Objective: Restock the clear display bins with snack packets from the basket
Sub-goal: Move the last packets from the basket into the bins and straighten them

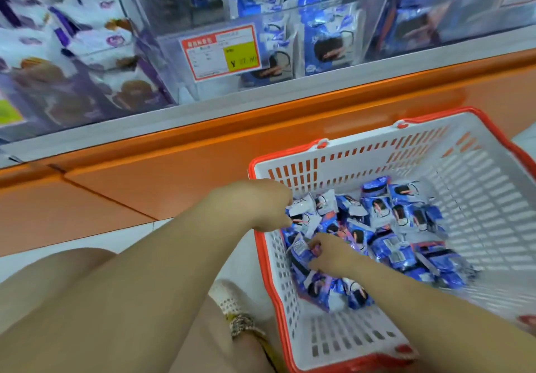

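A white plastic basket (478, 187) with a red rim stands on the floor at the right. Several blue and white snack packets (391, 245) lie heaped in it. My left hand (261, 207) reaches over the basket's near left rim and grips a bunch of packets (304, 213). My right hand (327, 253) is lower in the heap and pinches one blue packet (300, 249) by its edge. Above, the clear display bin (333, 39) holds the same blue packets behind its front wall.
A red and yellow price tag (222, 52) is stuck on the bin's front. A neighbouring clear bin (72, 62) at the left holds purple and white packets. An orange shelf ledge (203, 146) runs below the bins. My knees and a shoe (229, 297) are at the lower left.
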